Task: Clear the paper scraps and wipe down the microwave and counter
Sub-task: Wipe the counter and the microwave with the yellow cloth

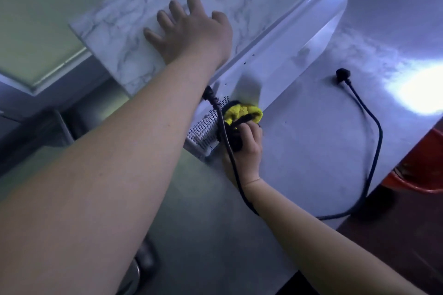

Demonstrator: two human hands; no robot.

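while your left hand [191, 31] lies flat with fingers spread on the marble-patterned top of the microwave [287, 55], your right hand [247, 148] is clenched round the yellow and black cloth [244, 112]. the cloth sits at that hand's 12 o'clock, pressed where the microwave's rear panel meets the table [311, 139], with the vent grille [203, 129] just beside it at 9 o'clock. the panel's long axis runs from 7 to 1 o'clock across the view; in my judgement your wipe should follow that line toward 1 o'clock. the right hand is the nearer to the work. hazard noted: the power cord [374, 151] crosses your right wrist and loops over the table to its loose plug [342, 74] at 2 o'clock. no paper scraps visible.
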